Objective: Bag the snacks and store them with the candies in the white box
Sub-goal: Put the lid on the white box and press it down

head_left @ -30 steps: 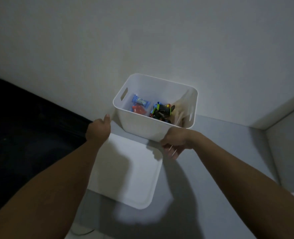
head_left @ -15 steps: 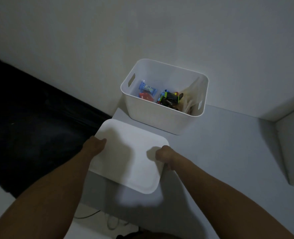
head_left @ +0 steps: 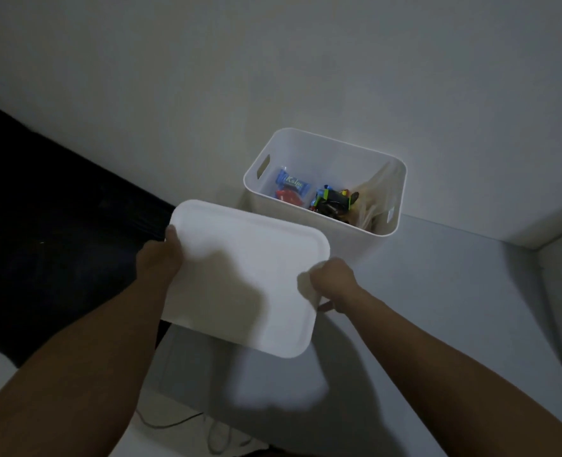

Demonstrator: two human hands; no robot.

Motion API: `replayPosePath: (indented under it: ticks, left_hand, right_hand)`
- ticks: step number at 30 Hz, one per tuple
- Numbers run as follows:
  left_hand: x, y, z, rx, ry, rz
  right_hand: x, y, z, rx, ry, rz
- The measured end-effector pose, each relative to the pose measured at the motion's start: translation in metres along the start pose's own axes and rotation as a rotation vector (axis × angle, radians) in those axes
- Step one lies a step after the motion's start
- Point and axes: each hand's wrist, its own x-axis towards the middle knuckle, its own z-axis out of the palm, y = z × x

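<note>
Above the table (head_left: pixel 438 291), both hands, left (head_left: pixel 159 262) and right (head_left: pixel 334 280), grip the lid (head_left: pixel 243 278) by its edges, now lifted toward the open box (head_left: pixel 326 173) holding candies (head_left: pixel 289 189) and bagged snacks (head_left: pixel 372 199), so closing seems next.

- One white box (head_left: pixel 326 225), upper centre of the frame;
- one white lid (head_left: pixel 246 278), centre;
- two hands: left hand (head_left: pixel 159 262), right hand (head_left: pixel 334 283);
- candies (head_left: pixel 306 194) inside: too jumbled to count.
</note>
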Motion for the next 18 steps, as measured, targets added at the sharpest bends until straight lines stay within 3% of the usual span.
replayPosePath:
  ticks: [9, 18]
  left_hand:
    - [-0.003, 0.082, -0.022, -0.17, 0.163, -0.004]
    - [-0.014, 0.18, -0.016, -0.283, 0.013, 0.248]
  right_hand:
    - [-0.008, -0.06, -0.052, -0.032, 0.179, -0.259]
    - [0.021, -0.085, -0.138, 0.006, 0.61, -0.291]
